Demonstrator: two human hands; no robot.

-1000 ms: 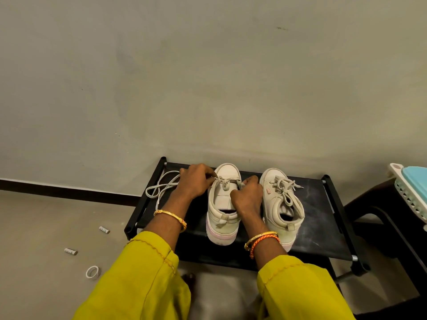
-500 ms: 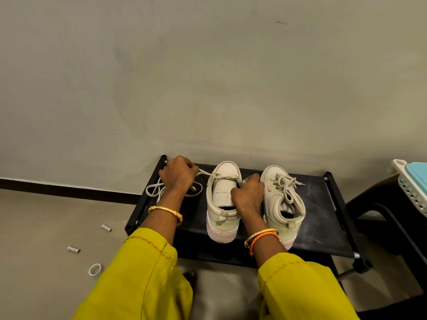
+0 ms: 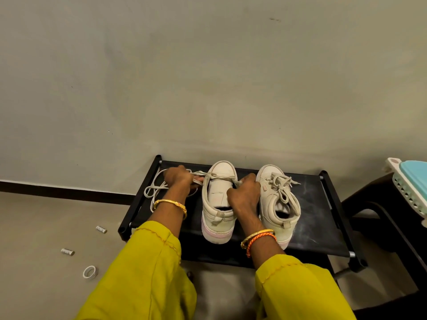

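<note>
Two off-white sneakers stand side by side on a low black shelf (image 3: 318, 227), toes toward the wall. The left sneaker (image 3: 218, 204) has only one row of lace across its front. My left hand (image 3: 179, 179) grips the loose shoelace (image 3: 154, 192) just left of that shoe, pulling it sideways; the rest of the lace lies looped on the shelf. My right hand (image 3: 246, 196) pinches the lace's other end at the shoe's right edge, between the two shoes. The right sneaker (image 3: 278, 199) is fully laced and tied.
The grey wall rises right behind the shelf. Two small metal cylinders (image 3: 101, 229) (image 3: 67, 251) and a white tape ring (image 3: 90, 272) lie on the floor at the left. A dark stool with a teal-lidded basket (image 3: 409, 185) stands at the right.
My left hand has drawn the lace out leftward from the left sneaker, then come back a little toward it. My right hand has stayed at the shoe's right edge.
</note>
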